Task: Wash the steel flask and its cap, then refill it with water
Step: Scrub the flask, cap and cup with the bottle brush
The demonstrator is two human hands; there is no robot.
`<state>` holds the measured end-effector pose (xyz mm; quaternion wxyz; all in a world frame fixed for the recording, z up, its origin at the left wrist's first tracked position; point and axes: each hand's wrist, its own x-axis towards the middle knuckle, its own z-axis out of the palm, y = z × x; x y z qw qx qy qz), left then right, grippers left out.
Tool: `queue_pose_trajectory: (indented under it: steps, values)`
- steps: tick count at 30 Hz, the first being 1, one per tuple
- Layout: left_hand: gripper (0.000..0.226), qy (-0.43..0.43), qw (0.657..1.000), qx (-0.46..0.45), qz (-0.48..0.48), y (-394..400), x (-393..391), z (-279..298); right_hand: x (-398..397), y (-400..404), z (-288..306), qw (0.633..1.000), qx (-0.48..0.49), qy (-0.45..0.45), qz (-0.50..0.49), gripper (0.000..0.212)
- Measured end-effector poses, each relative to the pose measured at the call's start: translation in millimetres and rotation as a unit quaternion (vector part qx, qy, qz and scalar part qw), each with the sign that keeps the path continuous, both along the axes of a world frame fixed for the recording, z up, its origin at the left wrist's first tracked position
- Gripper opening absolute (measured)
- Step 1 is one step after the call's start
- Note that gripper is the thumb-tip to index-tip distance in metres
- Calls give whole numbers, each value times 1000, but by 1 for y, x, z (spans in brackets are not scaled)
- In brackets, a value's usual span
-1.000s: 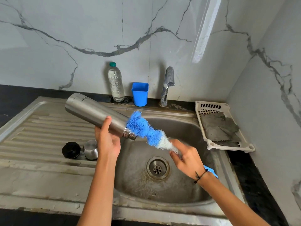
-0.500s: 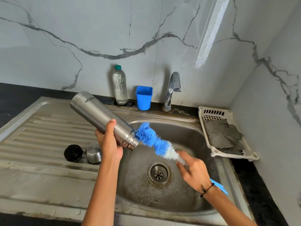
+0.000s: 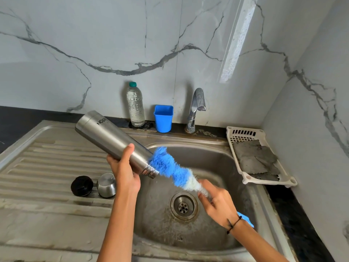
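Note:
My left hand (image 3: 124,171) grips the steel flask (image 3: 107,137) near its neck, holding it tilted with the open mouth pointing down-right over the sink basin (image 3: 217,159). My right hand (image 3: 217,203) holds the handle of a blue and white bottle brush (image 3: 171,169). The brush's blue bristle head lies against the flask's mouth and threaded neck, outside it. The steel cap (image 3: 106,185) and a black inner stopper (image 3: 82,185) lie side by side on the ribbed drainboard (image 3: 47,167) to the left.
A tap (image 3: 196,108) stands behind the basin with no water running. A plastic water bottle (image 3: 135,104) and a blue cup (image 3: 163,118) stand along the back wall. A white basket (image 3: 247,137) with grey cloths sits at the right. The drain (image 3: 183,206) is open.
The brush head slid back out along the flask's mouth and spread over the neck. The flask stayed tilted in my left hand. The camera shifted slightly.

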<state>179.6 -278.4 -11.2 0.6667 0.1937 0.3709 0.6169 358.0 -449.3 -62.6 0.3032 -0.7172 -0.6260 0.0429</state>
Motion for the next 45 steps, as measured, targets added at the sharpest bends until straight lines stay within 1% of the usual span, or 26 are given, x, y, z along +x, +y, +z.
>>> queue_pose_trajectory:
  steps: [2,4,6,9,12,15,17,19,21,23,27,32,36,38,40,43,45]
  values:
    - [32,-4,1000,0,-9,1,-1,-1,-1,2,-2,1000,3,-1,-17,25]
    - [27,-20,1000,-6,-17,2,-2,-1,-2,0,0,1000,10,3,-9,25]
    - [30,-42,999,-10,-21,3,-1,-2,-5,-3,6,1000,24,1,6,27]
    - [44,-38,999,-20,-10,0,3,-4,-7,-3,13,998,39,-39,27,30]
    - [37,-29,999,-32,-5,1,4,-7,-6,1,13,997,35,-73,18,30]
    - [37,-22,999,-35,3,3,3,-8,-2,1,11,997,23,-65,-23,29]
    - [37,-25,999,-38,-2,3,3,-8,-4,-1,11,998,23,-51,-14,28]
    - [43,-28,999,-46,1,3,3,-8,-8,-2,11,999,16,-42,6,28]
    - [49,-26,999,-47,3,3,2,-10,-9,0,8,999,14,-44,-9,26]
    - [50,-29,999,-43,-1,3,0,-11,-8,2,6,999,11,-43,-32,24]
    - [49,-48,998,-33,-9,5,-5,-9,-15,2,10,1000,9,-28,0,25]
    - [57,-76,997,-6,-32,9,-14,-12,-13,13,6,999,-14,-39,-28,26]
    - [60,-92,995,19,-40,13,-19,-17,-20,12,15,999,-6,-31,-1,29]
    - [59,-99,994,-2,-45,14,-15,-20,-22,12,21,999,15,-36,8,30]
    - [56,-101,992,-52,-53,12,-10,-22,-23,13,26,999,23,-47,15,29]
    - [55,-101,988,-104,-58,7,-6,-24,-21,14,26,998,4,-69,11,28]
    - [57,-99,988,-104,-52,8,-8,-28,-15,14,21,997,-17,-73,-16,27]
